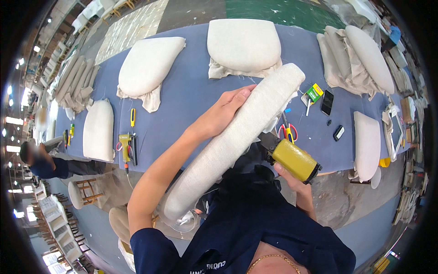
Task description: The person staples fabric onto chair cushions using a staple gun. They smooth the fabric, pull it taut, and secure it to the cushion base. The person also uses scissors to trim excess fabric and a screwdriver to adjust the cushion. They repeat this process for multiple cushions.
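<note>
Left hand (223,111) grips cushion (232,142); right hand (293,179) grips staple gun (295,160), 4 o'clock. Face covered; fastening likely unfinished. Second cushion (148,67), 11 o'clock, trails loose fabric (152,99).

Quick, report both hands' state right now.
Left hand: laid against the pale padded cushion; how firmly it grips cannot be told.
Right hand: closed, holding the yellow staple gun.

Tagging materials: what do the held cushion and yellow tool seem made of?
Cushion: matte cream fabric, probably woven, judging by its visible texture; filling hidden. Yellow tool: body possibly painted metal, given its glossy coat, but plastic remains possible.
</note>
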Motion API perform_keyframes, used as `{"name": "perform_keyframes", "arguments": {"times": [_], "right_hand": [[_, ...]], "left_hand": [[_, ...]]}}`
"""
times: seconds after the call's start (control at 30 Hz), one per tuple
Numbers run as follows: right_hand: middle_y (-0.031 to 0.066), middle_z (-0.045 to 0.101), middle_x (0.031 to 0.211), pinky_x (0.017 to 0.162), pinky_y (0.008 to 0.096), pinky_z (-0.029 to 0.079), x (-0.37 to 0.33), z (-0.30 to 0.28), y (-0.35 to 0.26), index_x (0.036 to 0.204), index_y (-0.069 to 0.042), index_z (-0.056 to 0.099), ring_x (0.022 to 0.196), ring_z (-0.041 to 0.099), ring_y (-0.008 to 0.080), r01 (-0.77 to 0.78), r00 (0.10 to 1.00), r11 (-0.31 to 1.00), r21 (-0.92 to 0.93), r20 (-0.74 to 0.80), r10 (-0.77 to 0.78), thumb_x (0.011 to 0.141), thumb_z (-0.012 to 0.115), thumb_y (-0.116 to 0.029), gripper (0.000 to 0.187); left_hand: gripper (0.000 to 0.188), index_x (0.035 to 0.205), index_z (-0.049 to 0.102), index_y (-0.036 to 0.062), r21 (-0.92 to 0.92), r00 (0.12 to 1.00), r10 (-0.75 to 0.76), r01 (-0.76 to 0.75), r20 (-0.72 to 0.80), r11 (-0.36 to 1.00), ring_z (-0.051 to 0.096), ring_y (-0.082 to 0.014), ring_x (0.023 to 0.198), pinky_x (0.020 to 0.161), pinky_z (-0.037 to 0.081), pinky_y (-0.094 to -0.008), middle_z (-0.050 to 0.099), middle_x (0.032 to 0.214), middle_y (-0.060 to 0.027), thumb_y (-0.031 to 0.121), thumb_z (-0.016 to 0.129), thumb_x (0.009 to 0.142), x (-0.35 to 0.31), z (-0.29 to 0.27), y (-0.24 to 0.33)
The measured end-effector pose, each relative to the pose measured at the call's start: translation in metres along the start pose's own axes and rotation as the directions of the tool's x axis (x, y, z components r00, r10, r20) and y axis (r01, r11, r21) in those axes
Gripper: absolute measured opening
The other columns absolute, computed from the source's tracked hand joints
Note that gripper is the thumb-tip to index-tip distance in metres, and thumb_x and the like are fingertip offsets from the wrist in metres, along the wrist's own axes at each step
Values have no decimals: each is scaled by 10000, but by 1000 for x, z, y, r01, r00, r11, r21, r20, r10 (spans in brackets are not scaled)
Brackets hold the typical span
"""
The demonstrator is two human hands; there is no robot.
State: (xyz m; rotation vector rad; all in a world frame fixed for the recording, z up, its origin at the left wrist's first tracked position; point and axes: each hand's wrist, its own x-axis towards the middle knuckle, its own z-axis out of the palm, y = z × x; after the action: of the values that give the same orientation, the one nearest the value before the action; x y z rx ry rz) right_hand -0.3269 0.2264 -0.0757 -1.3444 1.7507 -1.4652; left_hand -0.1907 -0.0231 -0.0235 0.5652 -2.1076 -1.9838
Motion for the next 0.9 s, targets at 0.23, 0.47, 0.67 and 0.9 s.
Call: {"name": "perform_keyframes", "arguments": {"times": [0.23,0.47,0.67,0.9], "right_hand": [[104,753,941,756,323,537,30,60,1,1044,-7,740,831,727,221,143,987,977,-156,-53,-153,859,805,-83,211],[37,758,950,843,305,533,93,97,16,1159,-5,704,875,708,155,23,998,999,39,57,-25,908,800,-181,322],[22,704,998,689,271,492,118,91,-15,1187,-14,693,802,603,92,-173,981,966,194,120,151,917,801,-257,379],[95,737,1033,845,342,536,117,87,-20,1167,-48,716,954,691,213,-37,981,999,-4,190,38,867,833,-316,420]], "left_hand": [[730,1555,348,-13,394,964,-97,191,-246,899,467,-322,1407,1175,322,-390,510,1491,-225,554,289,1098,-54,-41,12],[539,1504,381,36,794,881,140,326,-452,513,568,-467,1188,997,445,-489,514,1411,-262,381,409,1090,-66,-50,15],[618,1555,331,99,908,858,321,322,-400,269,646,-468,958,789,520,-520,570,1284,-223,184,596,1004,-63,-48,5],[722,1600,247,135,937,907,287,239,-310,256,641,-479,944,829,516,-517,531,1308,-263,133,610,977,-65,-50,10]]}}
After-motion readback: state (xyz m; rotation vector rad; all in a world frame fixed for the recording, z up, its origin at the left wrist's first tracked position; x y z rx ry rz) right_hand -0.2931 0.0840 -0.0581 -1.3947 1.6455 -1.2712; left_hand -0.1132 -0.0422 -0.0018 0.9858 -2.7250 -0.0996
